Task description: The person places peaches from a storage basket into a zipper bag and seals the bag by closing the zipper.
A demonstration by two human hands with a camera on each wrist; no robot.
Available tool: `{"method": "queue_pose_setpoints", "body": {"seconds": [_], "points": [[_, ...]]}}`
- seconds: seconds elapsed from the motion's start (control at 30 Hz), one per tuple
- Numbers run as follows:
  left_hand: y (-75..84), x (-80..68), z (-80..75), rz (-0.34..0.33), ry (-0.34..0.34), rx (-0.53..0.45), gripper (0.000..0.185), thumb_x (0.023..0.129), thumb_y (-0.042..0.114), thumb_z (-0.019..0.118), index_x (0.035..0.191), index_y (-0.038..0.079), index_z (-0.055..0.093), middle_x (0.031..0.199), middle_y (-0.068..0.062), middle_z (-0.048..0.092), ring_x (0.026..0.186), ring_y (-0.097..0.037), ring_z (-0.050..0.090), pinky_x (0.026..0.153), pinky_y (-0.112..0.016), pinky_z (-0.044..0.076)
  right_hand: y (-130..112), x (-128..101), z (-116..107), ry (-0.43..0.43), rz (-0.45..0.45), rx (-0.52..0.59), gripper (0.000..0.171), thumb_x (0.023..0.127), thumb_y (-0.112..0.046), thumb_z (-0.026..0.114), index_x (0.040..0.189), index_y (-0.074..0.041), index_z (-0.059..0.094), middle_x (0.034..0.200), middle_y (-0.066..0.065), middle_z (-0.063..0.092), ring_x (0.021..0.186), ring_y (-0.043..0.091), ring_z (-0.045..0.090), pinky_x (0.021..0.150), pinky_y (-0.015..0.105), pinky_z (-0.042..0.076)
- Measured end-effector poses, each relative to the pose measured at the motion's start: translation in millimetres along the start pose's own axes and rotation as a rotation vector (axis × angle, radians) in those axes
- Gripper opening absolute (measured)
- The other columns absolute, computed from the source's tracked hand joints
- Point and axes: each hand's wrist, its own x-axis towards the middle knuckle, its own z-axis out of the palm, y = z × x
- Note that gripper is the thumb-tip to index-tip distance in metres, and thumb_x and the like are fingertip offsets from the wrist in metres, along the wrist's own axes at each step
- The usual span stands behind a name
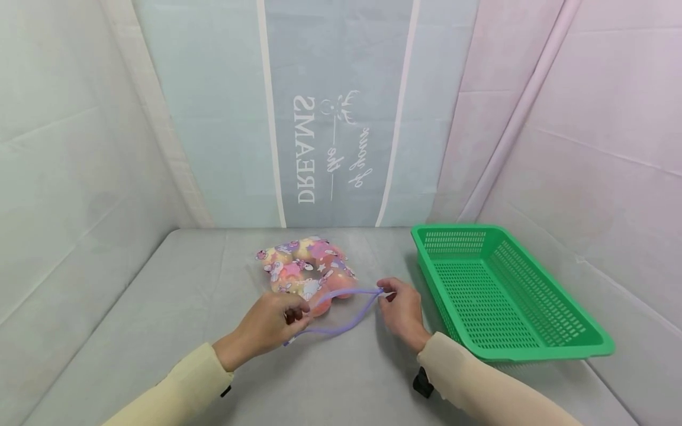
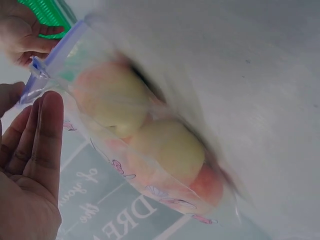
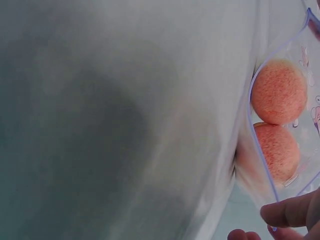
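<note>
A clear zip bag (image 1: 303, 269) with a cartoon print lies on the grey surface, holding several round, peach-like items (image 2: 165, 150) in pink and pale yellow. Its purple-edged mouth (image 1: 341, 329) is spread into a wide gap facing the person. My left hand (image 1: 269, 325) pinches the left end of this edge, close to the zip slider (image 2: 39, 67). At the opposite corner, my right hand (image 1: 402, 310) holds the edge between thumb and fingertips. Through the mouth, the right wrist view shows two rough-looking pink-orange balls (image 3: 279, 92).
A green plastic basket (image 1: 447, 296) with slotted sides stands to the right of the right hand. Pale cloth walls (image 1: 602, 177) enclose the surface at left, right and back. The back cloth (image 1: 341, 59) carries white lettering.
</note>
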Motion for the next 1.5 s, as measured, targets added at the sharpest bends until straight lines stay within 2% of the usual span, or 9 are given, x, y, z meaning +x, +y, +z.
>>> {"method": "queue_pose_setpoints", "body": {"seconds": [0.13, 0.33, 0.43, 0.57, 0.67, 0.8, 1.1, 1.33, 1.5], "points": [[-0.9, -5.3, -2.3, 0.041, -0.004, 0.070, 0.025, 0.075, 0.020, 0.093, 0.087, 0.014, 0.071, 0.072, 0.006, 0.065, 0.061, 0.000, 0.055, 0.058, -0.015, 0.048, 3.1, 1.6, 1.6, 0.004, 0.014, 0.008, 0.022, 0.090, 0.002, 0.074, 0.110, -0.007, 0.076, 0.100, 0.005, 0.073, 0.086, 0.021, 0.066, 0.062, 0.029, 0.053], [-2.7, -16.4, -8.5, 0.180, -0.024, 0.231, 0.052, 0.061, 0.039, 0.100, 0.081, 0.016, 0.057, 0.070, 0.009, 0.056, 0.060, 0.004, 0.039, 0.054, -0.011, 0.035, 4.1, 0.8, 2.1, 0.020, 0.013, 0.016, 0.018, 0.090, 0.000, 0.076, 0.105, -0.011, 0.078, 0.097, 0.003, 0.074, 0.082, 0.019, 0.065, 0.061, 0.029, 0.053], [-2.4, -22.8, -11.4, 0.225, -0.060, 0.308, 0.056, 0.058, 0.038, 0.100, 0.080, 0.017, 0.053, 0.068, 0.011, 0.051, 0.059, 0.004, 0.034, 0.052, -0.012, 0.030, 4.2, 0.1, 2.0, 0.024, 0.016, 0.013, 0.015, 0.089, -0.001, 0.077, 0.100, -0.012, 0.079, 0.093, 0.002, 0.074, 0.080, 0.018, 0.064, 0.060, 0.028, 0.052], [-3.2, -30.3, -14.1, 0.267, -0.085, 0.374, 0.045, 0.061, 0.021, 0.097, 0.078, 0.017, 0.056, 0.067, 0.011, 0.049, 0.057, 0.004, 0.034, 0.049, -0.012, 0.030, 5.8, 0.3, 1.4, 0.026, 0.013, 0.008, 0.013, 0.088, -0.002, 0.078, 0.095, -0.013, 0.080, 0.089, 0.002, 0.074, 0.077, 0.017, 0.063, 0.059, 0.027, 0.051], [-4.5, -33.4, -15.7, 0.291, -0.074, 0.376, 0.037, 0.064, 0.007, 0.091, 0.077, 0.017, 0.058, 0.067, 0.010, 0.053, 0.056, 0.004, 0.039, 0.048, -0.013, 0.034, 6.6, -0.1, 0.6, 0.022, 0.000, 0.007, 0.012, 0.087, -0.002, 0.079, 0.092, -0.013, 0.081, 0.088, 0.002, 0.074, 0.076, 0.016, 0.063, 0.059, 0.026, 0.050], [-7.1, -36.5, -18.3, 0.306, -0.050, 0.357, 0.035, 0.064, 0.000, 0.087, 0.073, 0.018, 0.059, 0.065, 0.011, 0.053, 0.055, 0.005, 0.041, 0.049, -0.013, 0.035, 6.6, -1.6, -1.0, 0.010, -0.015, -0.002, 0.010, 0.086, -0.002, 0.080, 0.090, -0.012, 0.081, 0.088, 0.002, 0.075, 0.075, 0.016, 0.064, 0.059, 0.027, 0.051], [-19.6, -48.6, -29.5, 0.348, -0.044, 0.313, 0.032, 0.062, -0.005, 0.082, 0.071, 0.018, 0.062, 0.067, 0.013, 0.055, 0.058, 0.005, 0.044, 0.051, -0.011, 0.037, 6.6, -8.2, -6.2, -0.055, 0.038, -0.009, 0.010, 0.087, -0.004, 0.081, 0.085, -0.014, 0.080, 0.083, -0.001, 0.072, 0.072, 0.013, 0.063, 0.058, 0.028, 0.051], [-29.4, -54.3, -40.2, 0.310, -0.090, 0.281, 0.028, 0.065, -0.006, 0.082, 0.071, 0.017, 0.066, 0.069, 0.015, 0.057, 0.059, 0.007, 0.045, 0.054, -0.009, 0.039, 9.4, -17.1, -12.5, -0.093, 0.019, -0.038, 0.011, 0.087, -0.005, 0.080, 0.083, -0.014, 0.078, 0.084, -0.002, 0.070, 0.072, 0.012, 0.061, 0.058, 0.030, 0.050], [-35.7, -56.6, -47.7, 0.310, -0.087, 0.255, 0.030, 0.064, -0.009, 0.081, 0.070, 0.017, 0.067, 0.069, 0.015, 0.056, 0.059, 0.006, 0.046, 0.055, -0.008, 0.039, 9.2, -24.1, -15.6, -0.106, -0.021, -0.080, 0.017, 0.086, -0.002, 0.080, 0.079, -0.017, 0.077, 0.085, -0.002, 0.065, 0.074, 0.013, 0.056, 0.060, 0.029, 0.048]]}}
